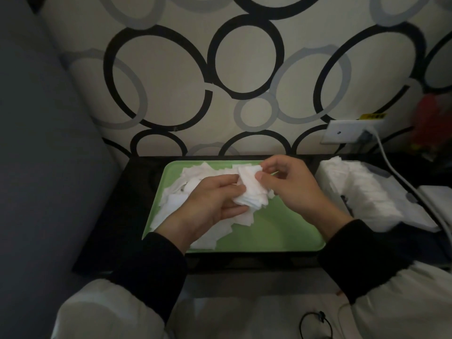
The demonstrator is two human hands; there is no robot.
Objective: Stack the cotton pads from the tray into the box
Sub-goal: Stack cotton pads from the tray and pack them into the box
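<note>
A green tray [274,231] lies on a dark table, with several loose white cotton pads [195,177] heaped over its left half. Above the tray my left hand [210,204] grips a small stack of pads [252,194] from below. My right hand [286,182] pinches the top of that same stack between thumb and fingers. To the right of the tray stands the box [362,194], with rows of white pads in it.
The dark table [107,231] runs to a patterned wall behind. A white wall socket [342,133] with a white cable [401,182] sits at the back right. A grey cushion fills the left side. A black hair tie [315,326] lies on my lap.
</note>
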